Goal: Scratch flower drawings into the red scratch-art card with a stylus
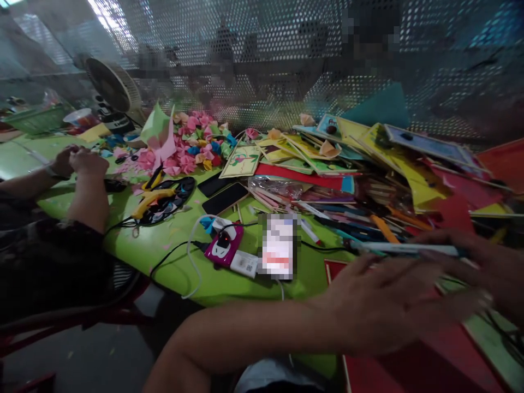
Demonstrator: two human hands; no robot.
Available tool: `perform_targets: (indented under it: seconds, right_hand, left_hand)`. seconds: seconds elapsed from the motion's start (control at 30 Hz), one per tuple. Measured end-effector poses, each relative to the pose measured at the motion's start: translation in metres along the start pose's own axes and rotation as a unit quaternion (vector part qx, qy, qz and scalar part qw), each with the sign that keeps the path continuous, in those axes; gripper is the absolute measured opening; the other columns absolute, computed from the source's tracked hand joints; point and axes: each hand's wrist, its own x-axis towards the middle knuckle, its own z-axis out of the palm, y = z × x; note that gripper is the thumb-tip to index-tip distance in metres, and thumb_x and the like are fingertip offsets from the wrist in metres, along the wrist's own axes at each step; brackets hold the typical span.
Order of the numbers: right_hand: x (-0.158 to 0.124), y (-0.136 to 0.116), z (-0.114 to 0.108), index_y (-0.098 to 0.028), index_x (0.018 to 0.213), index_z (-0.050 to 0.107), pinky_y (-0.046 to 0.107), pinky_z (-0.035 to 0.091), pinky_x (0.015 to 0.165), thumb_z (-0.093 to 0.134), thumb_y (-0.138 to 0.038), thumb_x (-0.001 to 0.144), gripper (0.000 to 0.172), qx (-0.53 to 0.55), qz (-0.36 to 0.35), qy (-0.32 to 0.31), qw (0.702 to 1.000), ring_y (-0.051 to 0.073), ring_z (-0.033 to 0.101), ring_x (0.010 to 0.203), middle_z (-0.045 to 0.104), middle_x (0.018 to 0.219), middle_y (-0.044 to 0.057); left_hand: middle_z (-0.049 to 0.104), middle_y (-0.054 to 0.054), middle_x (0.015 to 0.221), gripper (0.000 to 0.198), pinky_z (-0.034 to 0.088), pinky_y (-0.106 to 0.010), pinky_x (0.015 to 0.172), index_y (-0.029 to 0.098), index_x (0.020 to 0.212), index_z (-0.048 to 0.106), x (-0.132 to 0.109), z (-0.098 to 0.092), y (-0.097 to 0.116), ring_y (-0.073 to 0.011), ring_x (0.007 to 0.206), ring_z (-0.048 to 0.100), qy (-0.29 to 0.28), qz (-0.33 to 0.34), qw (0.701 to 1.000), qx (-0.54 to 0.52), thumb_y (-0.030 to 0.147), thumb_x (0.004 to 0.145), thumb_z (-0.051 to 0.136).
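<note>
My left hand (388, 300) reaches across a red board (426, 360) with a thin pale wooden edge. Motion smears it, but its fingers look stretched out to the right, with nothing visible in them. Partly behind it is my right hand (470, 262), blurred and near the right edge. Just beyond my hands is a long white and teal pen-like thing (409, 249), close to the right fingers; I cannot tell whether they grip it. A dark cord (327, 249) runs toward the left end of that thing.
A lit phone (279, 245) and a magenta power strip (223, 245) with plugs and cables lie left of my hands. Behind are framed pictures (429, 144), pens and pink folded paper (192, 136). Another person's hands (85, 161), a hot glue gun (153, 199) and a fan (112, 87) are left.
</note>
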Motion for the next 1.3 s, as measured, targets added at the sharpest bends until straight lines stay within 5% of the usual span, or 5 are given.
perform_targets:
  seconds: [0.17,0.4,0.77,0.93,1.3]
  right_hand:
    - [0.044,-0.031,0.026,-0.028,0.109,0.074,0.039,0.054,0.078,0.061,-0.051,0.091,0.032,0.061,-0.033,0.001,0.998,0.029,0.073,0.092,0.080,0.104,0.007]
    - [0.076,-0.031,0.065,-0.020,0.111,0.072,0.047,0.051,0.095,0.053,-0.037,0.100,0.029,-0.071,-0.175,0.045,0.981,0.035,0.069,0.107,0.079,0.112,0.015]
    - [0.077,-0.038,0.072,-0.022,0.112,0.074,0.049,0.050,0.091,0.057,-0.037,0.099,0.027,-0.162,-0.274,0.072,0.945,0.035,0.069,0.105,0.078,0.109,0.013]
    - [0.066,-0.089,0.083,-0.024,0.096,0.075,0.041,0.051,0.082,0.057,-0.038,0.099,0.024,-0.090,-0.332,-0.071,0.936,0.029,0.070,0.091,0.079,0.095,0.009]
    - [0.059,-0.127,0.093,-0.025,0.091,0.066,0.038,0.048,0.067,0.064,-0.018,0.080,0.014,-0.059,-0.200,-0.120,0.970,0.032,0.071,0.081,0.078,0.090,0.012]
  left_hand:
    - [0.064,0.001,0.144,0.047,0.049,-0.026,0.096,0.030,0.149,0.059,-0.004,0.007,0.000,-0.0159,0.127,0.060,0.000,0.135,0.991,0.012,0.024,0.108,0.035]
    - [0.066,-0.005,0.132,0.038,0.048,-0.027,0.090,0.027,0.130,0.070,0.002,-0.005,-0.012,-0.0150,0.115,0.063,-0.024,0.136,0.990,0.003,0.021,0.107,0.040]
    - [0.072,-0.003,0.119,0.036,0.048,-0.025,0.080,0.028,0.117,0.076,0.008,-0.007,-0.010,-0.0127,0.105,0.067,-0.012,0.168,0.985,-0.026,0.016,0.104,0.044]
    - [0.075,0.009,0.116,0.040,0.054,-0.025,0.079,0.040,0.110,0.077,0.008,0.000,-0.006,-0.0097,0.103,0.068,0.049,0.185,0.981,-0.044,0.022,0.105,0.041]
    - [0.074,0.006,0.126,0.038,0.054,-0.030,0.091,0.033,0.115,0.076,0.008,-0.004,-0.016,-0.0129,0.113,0.069,0.035,0.152,0.986,-0.052,0.028,0.106,0.039]
